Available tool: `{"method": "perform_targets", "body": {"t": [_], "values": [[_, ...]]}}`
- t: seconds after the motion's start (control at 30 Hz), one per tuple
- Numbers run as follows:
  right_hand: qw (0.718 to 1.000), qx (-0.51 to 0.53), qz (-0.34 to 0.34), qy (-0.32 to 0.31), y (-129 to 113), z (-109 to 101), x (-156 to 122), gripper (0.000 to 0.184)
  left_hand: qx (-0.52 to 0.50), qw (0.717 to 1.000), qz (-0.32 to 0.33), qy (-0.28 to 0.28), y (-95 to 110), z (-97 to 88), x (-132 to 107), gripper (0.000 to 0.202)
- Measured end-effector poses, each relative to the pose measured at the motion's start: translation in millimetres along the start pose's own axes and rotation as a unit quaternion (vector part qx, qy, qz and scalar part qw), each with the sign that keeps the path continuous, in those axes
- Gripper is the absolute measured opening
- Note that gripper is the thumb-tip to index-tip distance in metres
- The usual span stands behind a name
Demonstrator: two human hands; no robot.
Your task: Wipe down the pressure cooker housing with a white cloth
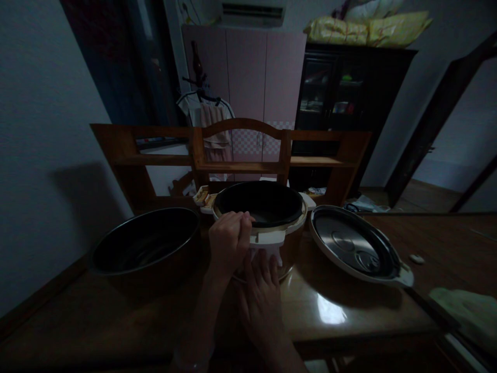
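Observation:
A rice cooker (293, 243) with a black inner pot (267, 207) stands on the table, its top uncovered. My left hand (229, 238) is closed over the near left part of its rim, thumb and fingers bent. Lower down, my right hand (264, 295) lies against the cooker's front with its fingers pointing up. Under those fingers shows a pale, cloth-like piece (276, 255), pressed to the cooker's side; most of it is covered. Dim light hides finer detail.
A wide dark pot (186, 248) stands on the left. To the right, a round lid (341, 241) lies with its metal inner side up. Behind the cooker rises a wooden shelf (240, 167). A pale cloth (466, 311) and a small white object (417, 258) lie farther right.

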State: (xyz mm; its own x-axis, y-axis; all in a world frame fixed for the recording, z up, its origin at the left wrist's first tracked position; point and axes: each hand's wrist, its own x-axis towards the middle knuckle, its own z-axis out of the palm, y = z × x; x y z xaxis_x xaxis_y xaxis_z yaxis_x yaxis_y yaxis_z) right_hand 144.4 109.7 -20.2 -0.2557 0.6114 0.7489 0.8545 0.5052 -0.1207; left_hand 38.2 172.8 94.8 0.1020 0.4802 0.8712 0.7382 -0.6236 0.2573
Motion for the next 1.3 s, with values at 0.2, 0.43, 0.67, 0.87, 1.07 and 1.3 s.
{"method": "perform_targets", "body": {"t": [0.2, 0.43, 0.67, 0.87, 1.07, 1.3], "values": [[0.999, -0.014, 0.016, 0.031, 1, -1, -4, 0.069, 0.004, 1.0, 0.003, 0.003, -1, 0.0, 0, 0.031], [0.998, -0.011, 0.052, 0.045, 18, 6, -18, 0.076, -0.004, 1.0, -0.003, -0.005, 1, -0.9, 0, 0.031], [0.905, 0.318, 0.274, 0.071, 38, -6, -8, 0.067, -0.009, 1.0, -0.007, -0.005, 1, -1.5, 1, 0.031], [0.802, 0.493, 0.287, 0.18, 63, -26, 33, 0.057, -0.008, 1.0, -0.007, -0.003, 1, -0.2, 0, 0.031], [0.798, 0.494, 0.286, 0.192, 67, -26, 43, 0.057, -0.003, 1.0, -0.009, 0.001, -1, -0.1, 0, 0.031], [0.758, 0.538, 0.312, 0.197, 87, -30, 52, 0.056, -0.009, 1.0, -0.006, -0.002, 1, -0.5, 0, 0.031]]}}
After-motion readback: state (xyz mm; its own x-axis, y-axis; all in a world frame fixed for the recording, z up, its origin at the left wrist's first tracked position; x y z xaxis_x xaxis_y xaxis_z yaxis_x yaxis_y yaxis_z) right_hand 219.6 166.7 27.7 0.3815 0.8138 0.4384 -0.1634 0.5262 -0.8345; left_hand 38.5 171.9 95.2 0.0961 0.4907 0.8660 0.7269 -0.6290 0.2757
